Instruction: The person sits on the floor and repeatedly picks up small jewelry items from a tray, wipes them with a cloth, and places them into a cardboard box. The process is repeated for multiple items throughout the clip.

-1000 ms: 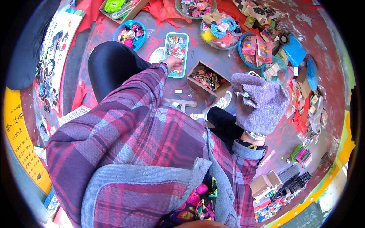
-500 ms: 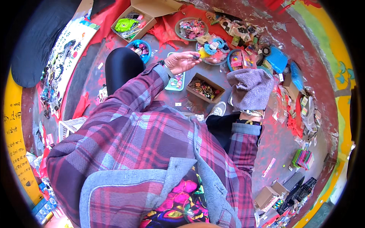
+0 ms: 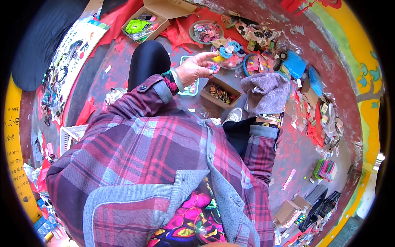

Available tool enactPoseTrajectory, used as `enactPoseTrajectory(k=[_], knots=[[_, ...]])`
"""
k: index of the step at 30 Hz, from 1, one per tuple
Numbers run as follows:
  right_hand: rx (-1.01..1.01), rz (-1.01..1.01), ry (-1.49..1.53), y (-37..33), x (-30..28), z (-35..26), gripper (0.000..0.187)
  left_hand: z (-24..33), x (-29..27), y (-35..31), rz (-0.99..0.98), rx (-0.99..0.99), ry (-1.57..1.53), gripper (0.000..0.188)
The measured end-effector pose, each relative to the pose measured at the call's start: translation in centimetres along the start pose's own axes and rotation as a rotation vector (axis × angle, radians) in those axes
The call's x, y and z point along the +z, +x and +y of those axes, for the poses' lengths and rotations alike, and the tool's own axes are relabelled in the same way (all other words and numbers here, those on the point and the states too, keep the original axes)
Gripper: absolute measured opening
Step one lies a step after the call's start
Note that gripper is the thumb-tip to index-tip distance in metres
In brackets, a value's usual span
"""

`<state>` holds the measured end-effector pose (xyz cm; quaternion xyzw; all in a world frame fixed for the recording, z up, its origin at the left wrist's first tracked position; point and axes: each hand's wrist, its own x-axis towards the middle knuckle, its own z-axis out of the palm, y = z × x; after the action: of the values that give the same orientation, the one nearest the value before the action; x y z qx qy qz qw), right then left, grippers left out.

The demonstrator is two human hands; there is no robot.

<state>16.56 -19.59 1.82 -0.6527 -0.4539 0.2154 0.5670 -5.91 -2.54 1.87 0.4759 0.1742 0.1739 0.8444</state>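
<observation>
My left hand [image 3: 195, 70] is raised over the floor, with thumb and fingers closed on a small round pink and blue ornament [image 3: 213, 67]. Below it lies a pale green tray [image 3: 183, 60] of small coloured pieces, partly hidden by the hand. Beside the tray stands an open cardboard box [image 3: 212, 102] with many small metal-looking and coloured pieces in it. A greyish purple cloth [image 3: 265, 94] covers my right hand completely, so its fingers are hidden. Only the bracelets on that wrist show below the cloth.
Beyond my hands stand round basins, one with pink ornaments [image 3: 205, 33], and a carton with a bright green item [image 3: 137, 26]. A white board with accessories [image 3: 61, 66] lies at left. Blue packs [image 3: 296, 64] and loose packaging line the right wall. My bent knee [image 3: 149, 61] rises at left.
My left hand has turned, and the ornament, which looked small and dark, now shows a round pink and blue face. My left knee has shifted right. The cloth-covered right hand has moved slightly left.
</observation>
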Motion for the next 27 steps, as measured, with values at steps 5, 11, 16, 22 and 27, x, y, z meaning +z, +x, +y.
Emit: enactPoseTrajectory(k=[5,11,16,22,27], knots=[[0.259,0.101,0.702,1.3,1.5,-2.8,0.020,-3.2,-3.8,2.6,0.262,-0.154,-0.177,0.034],[0.508,0.308,1.109,2.3,2.8,-5.0,0.031,-12.6,-9.8,6.8,0.662,-0.451,-0.452,0.012],[0.477,0.222,0.920,2.6,3.6,-2.2,0.037,-23.3,-22.5,11.5,0.865,-0.581,-0.494,0.011],[0.629,0.213,1.094,4.0,3.7,-3.9,0.037,-14.5,-19.6,22.1,0.819,-0.163,-0.597,0.019],[0.515,0.320,0.791,4.2,4.4,-3.1,0.033,-12.1,-22.0,25.9,0.823,-0.242,0.118,0.037]])
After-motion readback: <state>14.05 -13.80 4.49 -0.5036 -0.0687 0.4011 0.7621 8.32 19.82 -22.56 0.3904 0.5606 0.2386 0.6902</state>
